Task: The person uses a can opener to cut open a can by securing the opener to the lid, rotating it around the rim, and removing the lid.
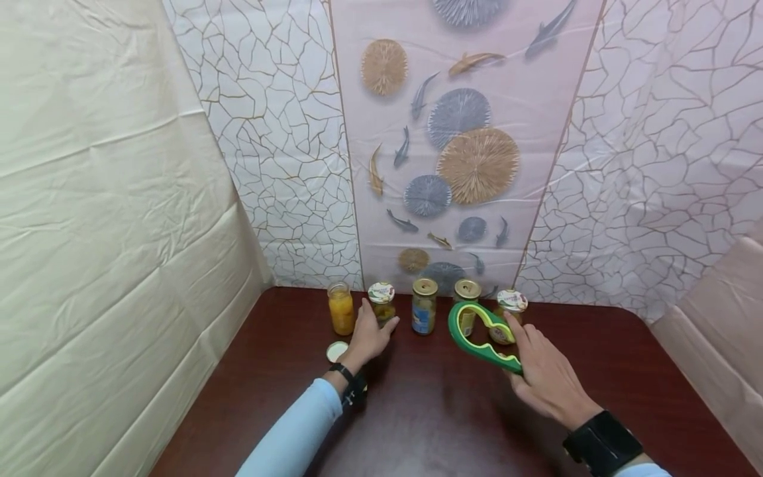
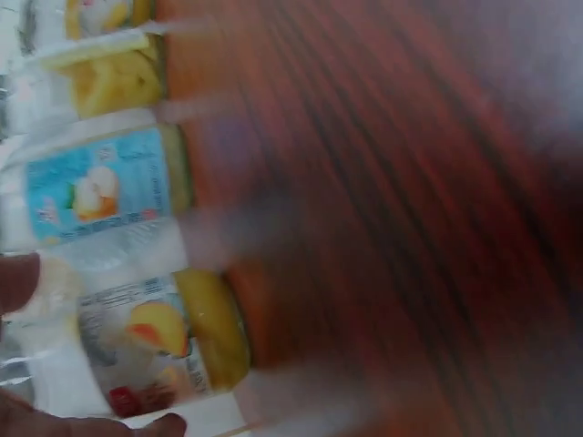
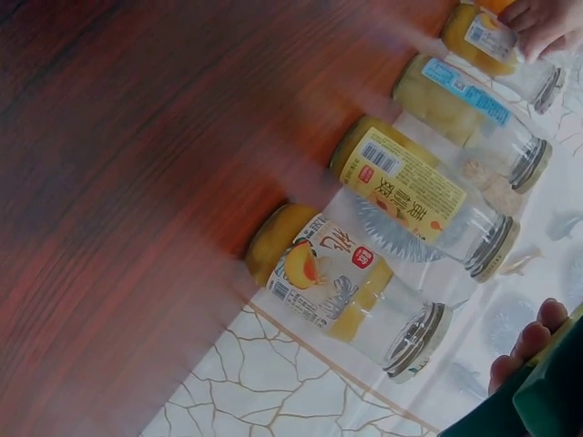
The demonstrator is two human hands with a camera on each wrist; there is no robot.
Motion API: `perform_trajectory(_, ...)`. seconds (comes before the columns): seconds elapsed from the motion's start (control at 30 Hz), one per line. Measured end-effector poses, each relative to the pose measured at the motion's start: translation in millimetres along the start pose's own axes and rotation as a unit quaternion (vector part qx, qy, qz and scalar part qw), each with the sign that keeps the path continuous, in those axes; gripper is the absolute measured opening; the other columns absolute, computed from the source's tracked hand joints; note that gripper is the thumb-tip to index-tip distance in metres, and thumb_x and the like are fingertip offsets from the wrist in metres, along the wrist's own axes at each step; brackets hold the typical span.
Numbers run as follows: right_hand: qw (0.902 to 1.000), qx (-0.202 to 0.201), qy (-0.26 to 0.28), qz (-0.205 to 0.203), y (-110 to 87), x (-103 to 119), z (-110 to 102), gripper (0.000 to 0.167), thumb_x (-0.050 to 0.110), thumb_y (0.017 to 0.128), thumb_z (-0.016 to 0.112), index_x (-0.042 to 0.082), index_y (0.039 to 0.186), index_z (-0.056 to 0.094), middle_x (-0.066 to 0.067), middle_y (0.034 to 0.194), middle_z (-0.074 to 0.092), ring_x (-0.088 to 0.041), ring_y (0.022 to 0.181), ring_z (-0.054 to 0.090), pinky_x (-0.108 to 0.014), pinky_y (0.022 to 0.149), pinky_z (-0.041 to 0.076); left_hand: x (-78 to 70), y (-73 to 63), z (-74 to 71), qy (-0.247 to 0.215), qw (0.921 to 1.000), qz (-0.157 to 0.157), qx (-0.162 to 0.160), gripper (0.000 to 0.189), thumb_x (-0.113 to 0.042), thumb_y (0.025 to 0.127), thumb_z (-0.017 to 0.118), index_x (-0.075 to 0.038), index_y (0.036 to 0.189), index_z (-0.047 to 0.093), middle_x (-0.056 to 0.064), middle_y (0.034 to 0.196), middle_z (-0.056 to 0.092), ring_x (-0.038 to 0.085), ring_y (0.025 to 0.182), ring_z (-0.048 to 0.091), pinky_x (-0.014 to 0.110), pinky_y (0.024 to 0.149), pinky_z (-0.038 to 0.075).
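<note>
My left hand is at a glass jar of yellow fruit with a white patterned lid, second from the left in the row. In the left wrist view the thumb and fingers lie on either side of this peach-label jar, fingers extended rather than wrapped round it. My right hand grips a green jar opener by its handle. The opener's wavy, light-green-lined loop is held up in front of the jars on the right, overlapping them in the head view.
An uncapped jar of orange contents stands at the row's left end, with a loose lid in front. Further right are a blue-label jar, a yellow-label jar and another peach-label jar. Patterned cloth hangs behind the dark table.
</note>
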State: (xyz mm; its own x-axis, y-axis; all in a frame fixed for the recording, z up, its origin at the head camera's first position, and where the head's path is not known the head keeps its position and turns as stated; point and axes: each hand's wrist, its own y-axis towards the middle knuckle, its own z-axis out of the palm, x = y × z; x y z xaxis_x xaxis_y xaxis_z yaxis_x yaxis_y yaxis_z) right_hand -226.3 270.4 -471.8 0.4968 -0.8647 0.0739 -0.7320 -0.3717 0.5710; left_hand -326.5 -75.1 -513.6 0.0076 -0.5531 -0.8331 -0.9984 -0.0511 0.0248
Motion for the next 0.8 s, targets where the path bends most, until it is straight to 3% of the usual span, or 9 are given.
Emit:
perform_trajectory(0.1,1.0000,0.002,-0.001,0.002,-0.7,0.2,-0.7,0.103,0.011,0.075,0.079,0.011,0.167,0.033,-0.003,0.097,0.052,-0.012,0.082,0.041,-0.026,0.067,0.034,3.8,13.2,10.3,-0.029,0.9987,-0.007,-0.041,0.101,-0.039,0.101,0.076,0.001,0.170,0.014,0.031,0.173,0.026,0.047,0.159,0.034,0.061,0.128,0.035)
perform_trajectory(0.23,1.0000,0.002,-0.003,0.008,-1.4,0.0,-2.3,0.101,0.011,0.075,0.079,0.010,0.166,0.035,-0.003,0.098,0.052,-0.013,0.083,0.041,-0.026,0.067,0.034,20.4,36.1,29.5,-0.060,0.9927,-0.025,-0.102,0.099,-0.034,0.090,0.088,-0.001,0.164,0.031,0.028,0.159,0.049,0.046,0.144,0.052,0.061,0.118,0.047)
perform_trajectory(0.33,0.9999,0.003,-0.001,0.010,-1.3,0.3,-3.1,0.099,0.010,0.075,0.079,0.008,0.165,0.036,-0.003,0.099,0.053,-0.012,0.083,0.041,-0.026,0.067,0.034,28.4,44.1,38.3,-0.071,0.9894,-0.039,-0.120,0.091,-0.031,0.085,0.092,-0.004,0.157,0.042,0.023,0.149,0.060,0.042,0.135,0.061,0.060,0.112,0.052)
perform_trajectory(0.57,0.9999,0.005,0.003,0.013,-1.4,1.5,-2.1,0.103,0.011,0.076,0.080,0.012,0.167,0.032,-0.004,0.101,0.055,-0.013,0.085,0.044,-0.028,0.068,0.037,20.1,38.0,36.7,-0.096,0.9859,-0.057,-0.125,0.074,-0.023,0.083,0.093,-0.007,0.144,0.054,0.019,0.138,0.069,0.039,0.129,0.066,0.059,0.111,0.053)
perform_trajectory(0.8,0.9998,0.001,0.005,0.019,-0.9,2.3,0.2,0.099,0.011,0.077,0.079,0.010,0.165,0.035,-0.005,0.102,0.055,-0.014,0.085,0.045,-0.029,0.068,0.039,14.4,31.7,31.6,-0.080,0.9885,-0.039,-0.122,0.067,-0.022,0.086,0.091,-0.007,0.140,0.055,0.019,0.133,0.070,0.038,0.124,0.068,0.056,0.104,0.057)
